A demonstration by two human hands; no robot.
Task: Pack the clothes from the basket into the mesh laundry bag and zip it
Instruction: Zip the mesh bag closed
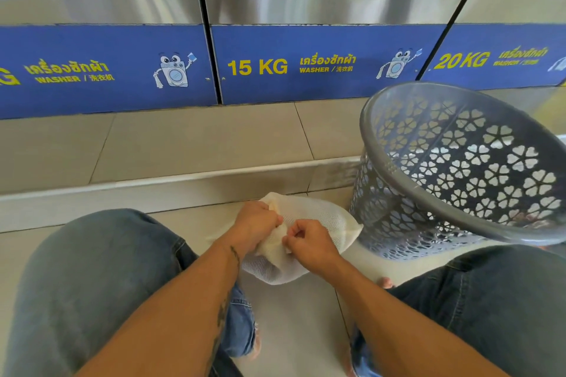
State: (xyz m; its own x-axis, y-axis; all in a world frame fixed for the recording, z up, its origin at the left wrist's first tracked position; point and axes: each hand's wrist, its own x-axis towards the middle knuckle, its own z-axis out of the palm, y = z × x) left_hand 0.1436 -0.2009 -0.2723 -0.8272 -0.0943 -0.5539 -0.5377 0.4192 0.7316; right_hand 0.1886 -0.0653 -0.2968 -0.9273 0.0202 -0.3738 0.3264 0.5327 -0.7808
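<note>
A white mesh laundry bag (318, 214) lies on the floor tiles between my knees, bulging with pale cloth inside. My left hand (257, 223) grips the bag's upper left edge in a fist. My right hand (309, 242) pinches the bag's edge just right of the left hand, thumb and forefinger closed on it; I cannot make out the zip itself. The grey plastic basket (398, 184) with flower-shaped holes stands tilted at the right, touching the bag's right end. Little of its inside bottom shows.
A row of steel washing machines with blue labelled panels (306, 67) stands ahead on a raised tiled step (183, 180). My knees in jeans flank the bag left and right. Bare toes (386, 282) show below the basket.
</note>
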